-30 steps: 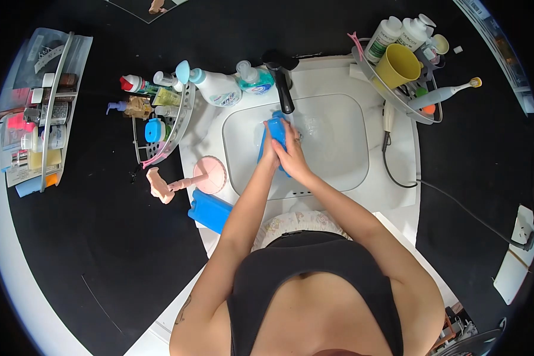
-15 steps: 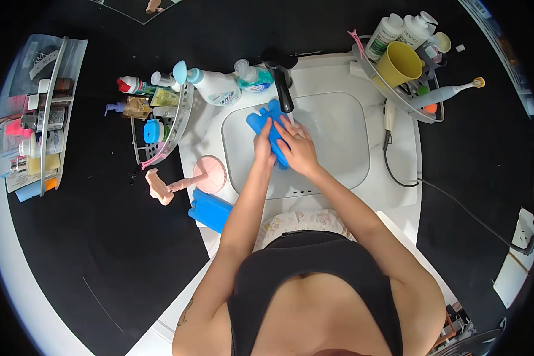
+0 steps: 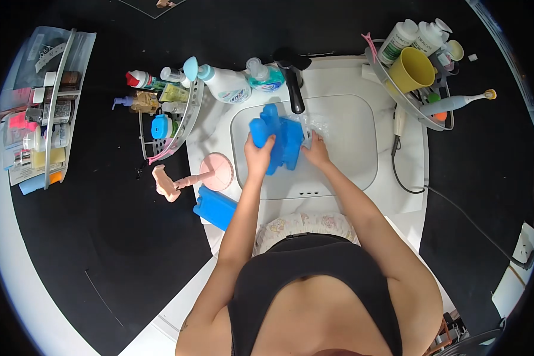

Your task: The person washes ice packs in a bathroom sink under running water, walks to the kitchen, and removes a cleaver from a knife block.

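My left hand (image 3: 258,155) is wrapped round a blue plastic block (image 3: 267,126) with a notched edge, held tilted over the left half of the white sink (image 3: 362,172). Another blue piece (image 3: 291,144) lies in the basin just right of it. My right hand (image 3: 318,152) is under the running water, right of the blue pieces, with its fingers apart and nothing visible in them. The black faucet (image 3: 295,92) hangs over the basin from the back edge.
A blue block (image 3: 215,206) rests on the counter's left front, near a pink stand (image 3: 216,172). Bottles (image 3: 228,86) line the back left. Corner shelves (image 3: 190,118) flank the sink; the right one holds a yellow cup (image 3: 412,70). A cable (image 3: 403,187) runs down the right side.
My hands have moved apart. My left hand has shifted left with the blue block, and my right hand has let go of it and moved right, under the water.
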### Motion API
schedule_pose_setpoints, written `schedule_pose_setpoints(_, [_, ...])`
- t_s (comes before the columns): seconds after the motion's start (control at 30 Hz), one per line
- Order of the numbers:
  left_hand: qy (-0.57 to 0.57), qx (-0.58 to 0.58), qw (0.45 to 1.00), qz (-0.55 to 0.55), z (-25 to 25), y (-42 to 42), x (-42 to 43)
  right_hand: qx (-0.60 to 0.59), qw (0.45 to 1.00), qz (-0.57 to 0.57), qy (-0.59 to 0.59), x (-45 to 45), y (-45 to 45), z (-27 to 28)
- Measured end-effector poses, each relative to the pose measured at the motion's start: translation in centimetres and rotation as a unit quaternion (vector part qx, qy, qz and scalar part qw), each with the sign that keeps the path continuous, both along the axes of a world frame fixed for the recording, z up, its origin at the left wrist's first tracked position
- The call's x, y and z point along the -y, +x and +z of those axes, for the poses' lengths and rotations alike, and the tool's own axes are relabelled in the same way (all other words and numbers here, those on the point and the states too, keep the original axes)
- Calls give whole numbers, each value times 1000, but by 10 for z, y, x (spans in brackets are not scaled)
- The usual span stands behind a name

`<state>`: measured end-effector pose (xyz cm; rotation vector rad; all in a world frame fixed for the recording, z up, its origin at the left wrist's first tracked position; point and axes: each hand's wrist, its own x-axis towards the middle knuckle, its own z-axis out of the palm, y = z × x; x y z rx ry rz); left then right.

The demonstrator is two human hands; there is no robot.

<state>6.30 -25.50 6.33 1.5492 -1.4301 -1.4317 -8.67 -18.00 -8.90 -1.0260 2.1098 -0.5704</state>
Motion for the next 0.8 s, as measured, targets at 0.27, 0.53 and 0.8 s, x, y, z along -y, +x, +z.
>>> schedule_pose_setpoints(0.27, [-128,85,988,0,36,22,-2,337,924,-181,-16,46,49,-105])
schedule_pose_setpoints(0.53, [-129,40,990,28,46,45,-4,478,844,-238,39,14,11,3])
schedule_pose_setpoints(0.8, [-187,0,982,-8,71,40,-19,499,809,-307,-57,-31,-46,37])
